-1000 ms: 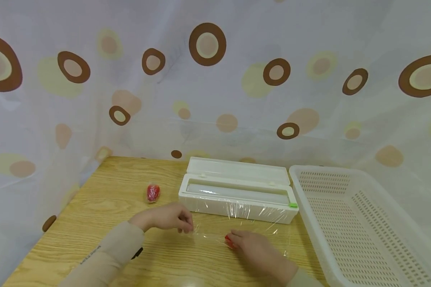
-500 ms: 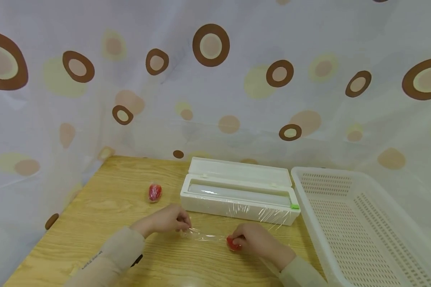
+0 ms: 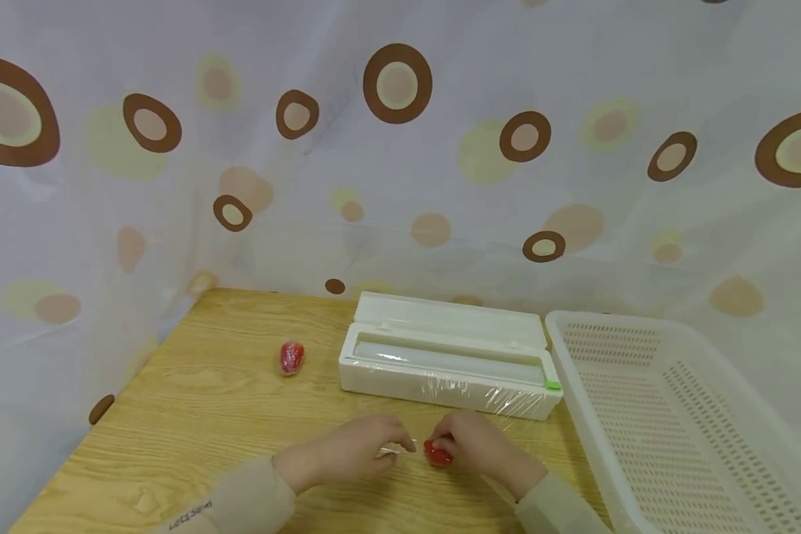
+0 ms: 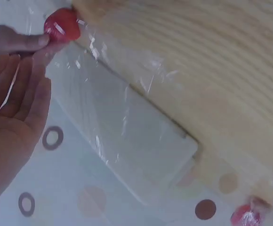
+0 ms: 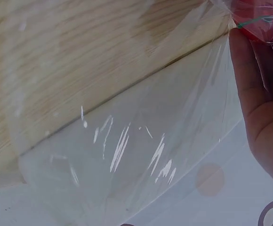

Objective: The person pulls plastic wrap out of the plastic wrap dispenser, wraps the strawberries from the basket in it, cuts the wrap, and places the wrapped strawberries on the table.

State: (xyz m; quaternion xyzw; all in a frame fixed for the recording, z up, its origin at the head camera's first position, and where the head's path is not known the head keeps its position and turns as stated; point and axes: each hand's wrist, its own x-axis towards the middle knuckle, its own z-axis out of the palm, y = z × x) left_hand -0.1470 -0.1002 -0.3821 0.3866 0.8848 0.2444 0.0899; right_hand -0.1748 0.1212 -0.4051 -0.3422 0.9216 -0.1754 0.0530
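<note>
My right hand (image 3: 477, 445) pinches a small, rounded, shiny red thing (image 3: 437, 454) close over the table, thumb and fingers around it. Clear cling film covers the red thing (image 5: 254, 16) in the right wrist view, where a thin green line crosses it. From there the film (image 5: 122, 141) stretches back to a white cling film box (image 3: 450, 387). Left of the red thing, my left hand (image 3: 347, 454) reaches toward it with relaxed, spread fingers, and a shiny bit of film shows by the fingertips. The left wrist view shows these fingers (image 4: 21, 89) nearly straight.
The box lid stands raised at the back, the film roll (image 3: 450, 361) visible inside. A second red thing (image 3: 291, 358), wrapped in film, lies on the wooden table (image 3: 227, 400) at the left. A white perforated basket (image 3: 577, 415) stands at the right, beside the box.
My left hand was at the film's left end and has moved right, close to the red thing. My right hand has turned from lying over the red thing to pinching it.
</note>
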